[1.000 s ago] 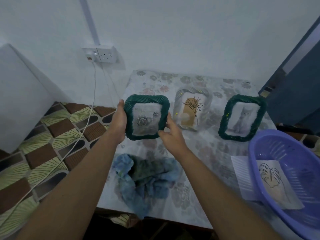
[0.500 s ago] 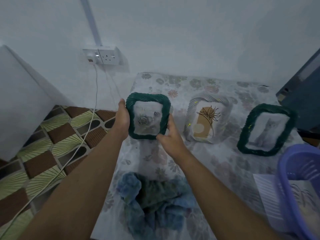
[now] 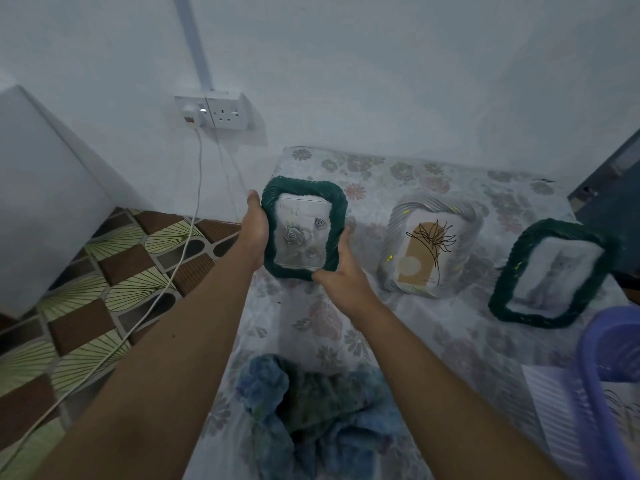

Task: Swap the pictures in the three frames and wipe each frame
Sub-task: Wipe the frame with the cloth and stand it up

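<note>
Since a second ago, as I read it, the left green frame has been carried further out and a little left. The gap to its neighbour has widened, and it now hangs over the back left part of the table, apparently clear of the cloth cover. The left hand grips the frame's left edge with the thumb up along the rim and the fingers hidden behind. The frame faces me with its rose picture upright, its long axis running top to bottom and close to vertical. The right hand cups the lower right corner, its thumb lying along the right rim.

With a picture behind the glass and the frame heading for the row, I judge it is being stood back in place. I cannot confirm it has been wiped.

Further right, the silver frame leans back showing a line-drawn flower. Beyond it the right green frame holds a blurred cat picture. A blue cloth lies crumpled near the front edge, and a purple basket sits at far right.
</note>
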`<state>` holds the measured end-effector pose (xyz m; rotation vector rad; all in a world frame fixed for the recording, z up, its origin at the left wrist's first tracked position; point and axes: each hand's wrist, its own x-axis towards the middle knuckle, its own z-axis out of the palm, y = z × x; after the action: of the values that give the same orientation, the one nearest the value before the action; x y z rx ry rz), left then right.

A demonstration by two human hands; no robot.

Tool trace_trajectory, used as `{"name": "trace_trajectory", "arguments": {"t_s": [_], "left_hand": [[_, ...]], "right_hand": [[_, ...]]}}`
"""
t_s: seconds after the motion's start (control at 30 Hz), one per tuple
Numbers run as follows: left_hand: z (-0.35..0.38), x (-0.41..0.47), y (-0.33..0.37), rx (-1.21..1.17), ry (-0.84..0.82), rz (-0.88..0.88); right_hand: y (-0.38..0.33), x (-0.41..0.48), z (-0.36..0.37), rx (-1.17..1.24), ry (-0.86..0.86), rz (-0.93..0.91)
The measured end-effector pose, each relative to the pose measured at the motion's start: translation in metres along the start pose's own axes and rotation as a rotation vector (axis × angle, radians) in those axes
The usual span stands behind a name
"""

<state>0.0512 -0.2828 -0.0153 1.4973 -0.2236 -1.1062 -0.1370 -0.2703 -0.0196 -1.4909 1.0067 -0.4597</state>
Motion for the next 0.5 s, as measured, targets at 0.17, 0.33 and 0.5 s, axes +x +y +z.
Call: {"name": "trace_trajectory", "arguments": {"t_s": [0.17,0.33,0.5], "left_hand": [[-0.004,0.014,-0.006,-0.021,0.028,-0.012],[-0.004,0.013,-0.007,-0.012,0.020,-0.015],[-0.009,0.020,-0.012,0.029,0.124,-0.011]], "right_hand": [[-0.005,0.002,-0.001,-0.005,-0.012,0.042],[-0.004,0.003,-0.005,0.014,-0.005,0.045],[-0.005,0.001,-0.003,0.050,-0.017,0.051]]}}
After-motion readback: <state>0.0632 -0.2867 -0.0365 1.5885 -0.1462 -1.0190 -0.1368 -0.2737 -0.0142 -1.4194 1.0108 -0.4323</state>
